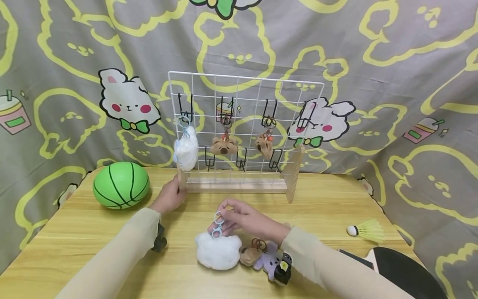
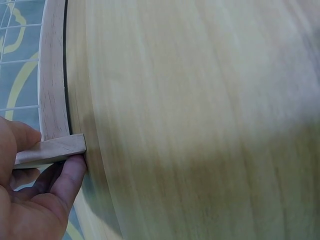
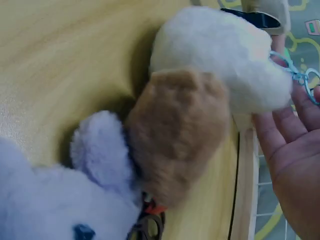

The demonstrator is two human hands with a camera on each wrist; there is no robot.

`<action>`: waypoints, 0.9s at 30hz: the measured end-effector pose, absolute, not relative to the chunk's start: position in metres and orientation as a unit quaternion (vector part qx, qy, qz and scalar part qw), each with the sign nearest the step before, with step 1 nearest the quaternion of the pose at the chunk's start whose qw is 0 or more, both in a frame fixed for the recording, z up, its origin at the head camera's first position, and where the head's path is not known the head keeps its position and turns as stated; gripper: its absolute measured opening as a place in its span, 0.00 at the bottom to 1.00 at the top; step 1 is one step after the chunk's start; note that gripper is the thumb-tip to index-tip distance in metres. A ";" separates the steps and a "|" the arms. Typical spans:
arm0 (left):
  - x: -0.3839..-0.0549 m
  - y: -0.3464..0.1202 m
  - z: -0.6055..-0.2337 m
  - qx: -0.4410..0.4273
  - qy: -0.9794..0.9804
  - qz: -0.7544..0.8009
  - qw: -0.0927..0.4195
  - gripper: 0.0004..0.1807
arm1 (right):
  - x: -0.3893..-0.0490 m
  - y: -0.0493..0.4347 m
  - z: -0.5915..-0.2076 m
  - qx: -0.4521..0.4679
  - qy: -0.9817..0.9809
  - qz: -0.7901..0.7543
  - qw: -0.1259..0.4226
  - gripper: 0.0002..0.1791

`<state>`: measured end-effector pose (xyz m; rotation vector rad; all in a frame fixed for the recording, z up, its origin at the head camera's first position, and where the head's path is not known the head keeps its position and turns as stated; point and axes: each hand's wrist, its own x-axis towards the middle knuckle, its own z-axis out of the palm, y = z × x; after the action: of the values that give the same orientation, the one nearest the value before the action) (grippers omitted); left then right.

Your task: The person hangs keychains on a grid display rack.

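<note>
My left hand [image 1: 171, 195] grips the left wooden end piece [image 2: 55, 150] of a white wire grid rack [image 1: 246, 79], thumb on one side and fingers on the other. With thumb and fingers, my right hand [image 1: 242, 218] pinches the light blue ring [image 1: 219, 217] of a white plush keychain [image 1: 218, 251], which hangs low over the table. Beside it are a brown plush keychain [image 1: 250, 256] and a purple plush keychain [image 1: 267, 261], partly behind the right wrist's camera. On the rack's upper hooks hang a white plush [image 1: 186, 149] and two brown bear plushes [image 1: 224, 146].
A green ball [image 1: 121, 185] sits left of the rack. Toward the right lie a yellow shuttlecock [image 1: 367, 231] and a black paddle [image 1: 403, 274]. Several black hooks [image 1: 240, 160] on the rack's lower row carry nothing. A patterned curtain [image 1: 149, 54] stands behind the table.
</note>
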<state>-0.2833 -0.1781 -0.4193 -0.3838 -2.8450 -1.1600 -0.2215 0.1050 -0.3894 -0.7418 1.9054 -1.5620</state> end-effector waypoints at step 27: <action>-0.282 -0.176 -0.419 -0.121 -0.916 -0.380 0.026 0.27 | -0.238 0.167 -0.322 -0.353 0.758 -0.549 0.002 0.11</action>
<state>-0.2816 -0.1758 -0.4187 -0.3740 -2.8320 -1.1756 -0.2385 0.1666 -0.3225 -1.1082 2.3766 -1.7218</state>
